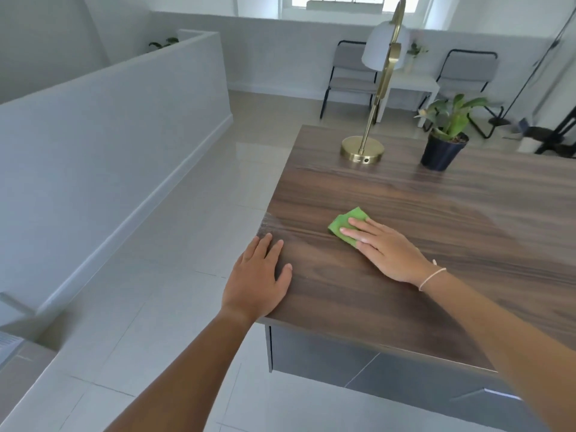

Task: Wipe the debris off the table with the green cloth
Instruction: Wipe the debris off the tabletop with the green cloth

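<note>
While the right hand point(385, 247) lies flat with fingers stretched out on the green cloth point(348, 223), pressing it to the tabletop point(405, 307) rather than gripping it, the left hand point(257, 280) rests open, palm down, over the tabletop's left edge, holding nothing. The cloth is folded small and sits near that left edge, a little beyond the left hand and apart from it. Bare wood lies between the cloth and the edge, and a pale smear shows right at the edge ahead of the left fingers. No debris can be made out. Toward the far edge stand a brass lamp point(363, 149) and a potted plant point(444, 148), both well apart from the cloth, with open wood between. To the right the tabletop runs clear out of view.
</note>
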Demonstrator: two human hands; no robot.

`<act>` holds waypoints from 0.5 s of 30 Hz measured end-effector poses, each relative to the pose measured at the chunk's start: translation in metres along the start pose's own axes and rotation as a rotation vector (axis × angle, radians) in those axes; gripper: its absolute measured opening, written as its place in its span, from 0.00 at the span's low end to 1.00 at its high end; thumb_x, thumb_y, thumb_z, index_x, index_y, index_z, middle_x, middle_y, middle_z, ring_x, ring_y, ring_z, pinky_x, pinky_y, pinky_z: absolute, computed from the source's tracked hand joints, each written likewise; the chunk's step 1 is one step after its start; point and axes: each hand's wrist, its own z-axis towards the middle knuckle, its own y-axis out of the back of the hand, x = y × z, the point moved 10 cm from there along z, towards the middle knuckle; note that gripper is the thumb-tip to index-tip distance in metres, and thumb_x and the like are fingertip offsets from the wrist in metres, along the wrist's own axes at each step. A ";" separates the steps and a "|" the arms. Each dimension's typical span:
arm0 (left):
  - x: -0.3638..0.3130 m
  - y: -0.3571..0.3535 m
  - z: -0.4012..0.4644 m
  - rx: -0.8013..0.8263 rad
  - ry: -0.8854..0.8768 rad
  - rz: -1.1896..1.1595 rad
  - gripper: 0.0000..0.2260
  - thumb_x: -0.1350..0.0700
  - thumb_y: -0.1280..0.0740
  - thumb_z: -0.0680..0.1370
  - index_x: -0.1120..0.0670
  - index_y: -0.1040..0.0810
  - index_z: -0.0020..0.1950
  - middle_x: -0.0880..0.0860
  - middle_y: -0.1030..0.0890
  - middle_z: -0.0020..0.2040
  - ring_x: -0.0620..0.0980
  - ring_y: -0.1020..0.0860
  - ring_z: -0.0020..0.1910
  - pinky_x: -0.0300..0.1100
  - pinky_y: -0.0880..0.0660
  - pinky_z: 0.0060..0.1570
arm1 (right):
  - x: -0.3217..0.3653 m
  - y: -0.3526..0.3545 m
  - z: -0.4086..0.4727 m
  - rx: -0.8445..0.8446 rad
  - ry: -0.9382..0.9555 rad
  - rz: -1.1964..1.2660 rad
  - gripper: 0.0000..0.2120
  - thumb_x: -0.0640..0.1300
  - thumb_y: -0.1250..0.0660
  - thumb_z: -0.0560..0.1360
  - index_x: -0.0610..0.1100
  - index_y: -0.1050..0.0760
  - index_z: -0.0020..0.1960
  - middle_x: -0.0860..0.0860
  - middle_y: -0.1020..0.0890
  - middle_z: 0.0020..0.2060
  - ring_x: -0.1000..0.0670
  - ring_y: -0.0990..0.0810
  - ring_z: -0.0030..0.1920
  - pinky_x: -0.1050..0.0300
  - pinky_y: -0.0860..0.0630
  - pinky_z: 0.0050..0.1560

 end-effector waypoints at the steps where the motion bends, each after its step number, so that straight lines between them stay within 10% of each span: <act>1: 0.009 0.002 -0.001 -0.009 0.015 -0.004 0.25 0.44 0.49 0.79 0.49 0.45 0.75 0.50 0.46 0.78 0.49 0.52 0.77 0.45 0.51 0.74 | -0.017 0.001 0.006 -0.004 -0.094 -0.010 0.20 0.50 0.53 0.81 0.60 0.42 0.72 0.56 0.44 0.76 0.51 0.49 0.77 0.49 0.49 0.76; 4: -0.041 -0.009 -0.014 0.051 -0.159 0.027 0.25 0.44 0.48 0.79 0.50 0.45 0.75 0.51 0.46 0.78 0.51 0.51 0.77 0.46 0.51 0.74 | -0.074 0.026 -0.059 -0.135 -0.500 -0.059 0.21 0.49 0.55 0.81 0.60 0.44 0.73 0.55 0.46 0.77 0.48 0.51 0.77 0.46 0.49 0.75; 10: -0.029 -0.002 0.001 -0.002 -0.129 0.065 0.24 0.47 0.46 0.79 0.53 0.40 0.73 0.56 0.40 0.76 0.56 0.46 0.75 0.51 0.49 0.74 | 0.034 -0.003 -0.050 -0.060 -0.209 -0.082 0.24 0.55 0.59 0.78 0.60 0.45 0.73 0.56 0.45 0.76 0.48 0.50 0.77 0.47 0.48 0.75; 15: -0.076 -0.006 0.009 -0.003 -0.262 0.023 0.22 0.49 0.45 0.79 0.54 0.37 0.72 0.56 0.38 0.75 0.57 0.44 0.75 0.52 0.51 0.74 | -0.032 0.023 -0.146 -0.163 -0.371 -0.079 0.29 0.60 0.62 0.73 0.60 0.43 0.73 0.55 0.43 0.76 0.49 0.47 0.76 0.49 0.45 0.74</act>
